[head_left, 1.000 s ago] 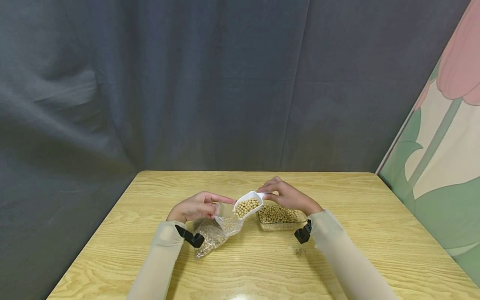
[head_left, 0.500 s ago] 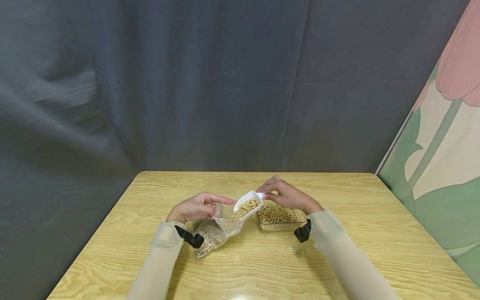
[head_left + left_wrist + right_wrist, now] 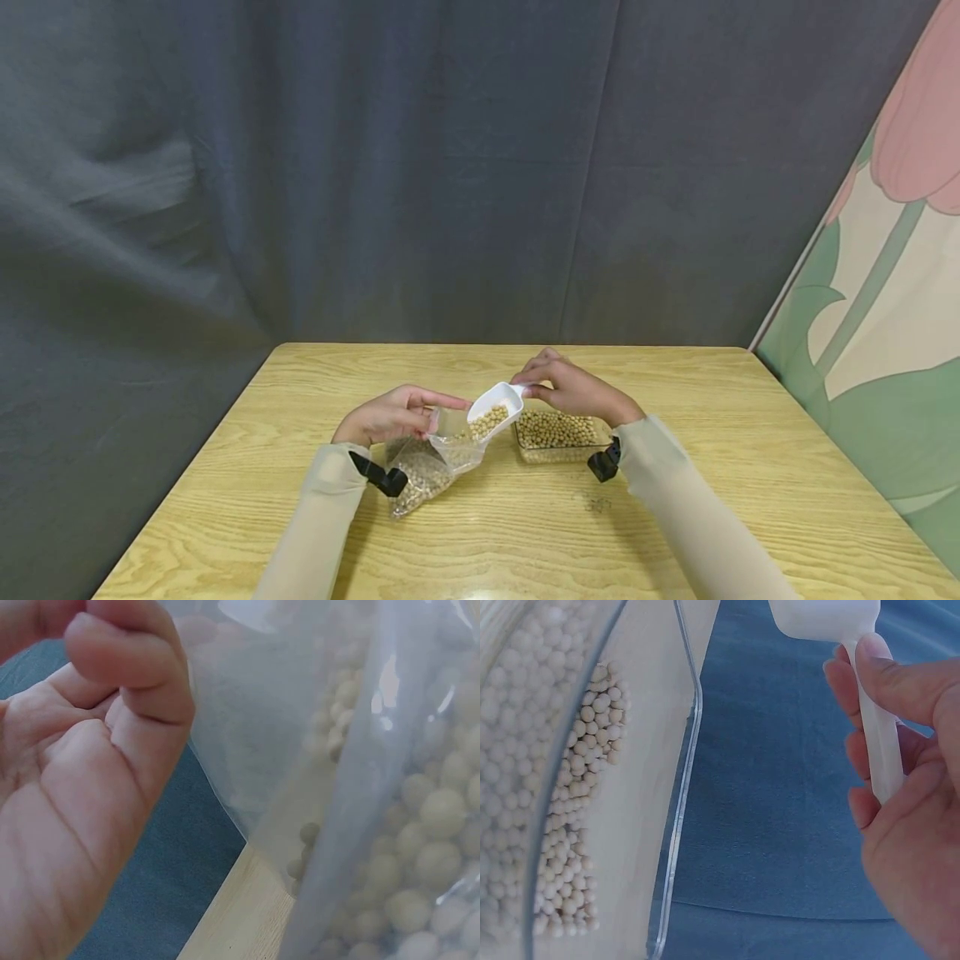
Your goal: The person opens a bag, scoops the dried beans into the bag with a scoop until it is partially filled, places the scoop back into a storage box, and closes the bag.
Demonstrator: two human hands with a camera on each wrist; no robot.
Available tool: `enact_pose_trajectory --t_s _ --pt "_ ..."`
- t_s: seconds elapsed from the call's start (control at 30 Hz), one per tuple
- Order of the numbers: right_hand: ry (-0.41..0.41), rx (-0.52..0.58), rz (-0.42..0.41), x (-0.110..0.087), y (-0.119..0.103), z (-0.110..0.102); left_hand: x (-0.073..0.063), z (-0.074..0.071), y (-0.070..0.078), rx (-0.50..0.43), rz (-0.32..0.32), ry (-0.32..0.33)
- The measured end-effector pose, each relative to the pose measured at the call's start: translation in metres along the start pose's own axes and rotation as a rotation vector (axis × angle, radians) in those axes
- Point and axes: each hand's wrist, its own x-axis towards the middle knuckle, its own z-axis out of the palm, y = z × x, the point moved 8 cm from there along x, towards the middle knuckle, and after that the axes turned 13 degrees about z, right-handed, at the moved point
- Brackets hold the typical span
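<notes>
My left hand (image 3: 390,415) pinches the rim of a clear plastic bag (image 3: 422,482), its index finger stretched toward the scoop's lip. The bag leans on the table, with round pale beans (image 3: 439,862) inside. My right hand (image 3: 576,392) grips the handle of a white scoop (image 3: 486,402); in the right wrist view, thumb and fingers wrap the handle (image 3: 882,746). Tilted down to the left, the scoop has its lip at the bag's mouth. Some beans (image 3: 489,421) lie at its lower edge. Below the right hand stands a clear rectangular container (image 3: 558,456) of similar beans.
Everything rests on a wood-grain table (image 3: 495,542). A faint dark mark (image 3: 597,504) shows in front of the container. Behind the table hangs a dark curtain (image 3: 450,167); a flower-patterned panel (image 3: 885,317) stands at the right.
Beans have slid from the scoop toward the bag's mouth, so fewer lie in it and more of its white inside shows. Both hands have hardly moved.
</notes>
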Motion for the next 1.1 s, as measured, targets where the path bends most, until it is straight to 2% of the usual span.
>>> enact_pose_trajectory --t_s 0.3,0.47,0.87,1.1 --pt "0.031 -0.055 -0.045 0.0 -0.009 -0.006 0.0 -0.001 0.001 0.007 -0.014 0.009" --pt "0.025 -0.055 -0.008 0.0 -0.007 -0.008 -0.001 -0.001 0.001 -0.004 -0.012 0.013" --pt "0.028 0.028 0.034 -0.002 0.003 -0.014 -0.002 -0.004 0.011 0.038 0.028 -0.018" --pt "0.025 0.068 0.06 -0.003 0.01 -0.016 -0.005 -0.006 0.018 0.051 0.001 0.007"
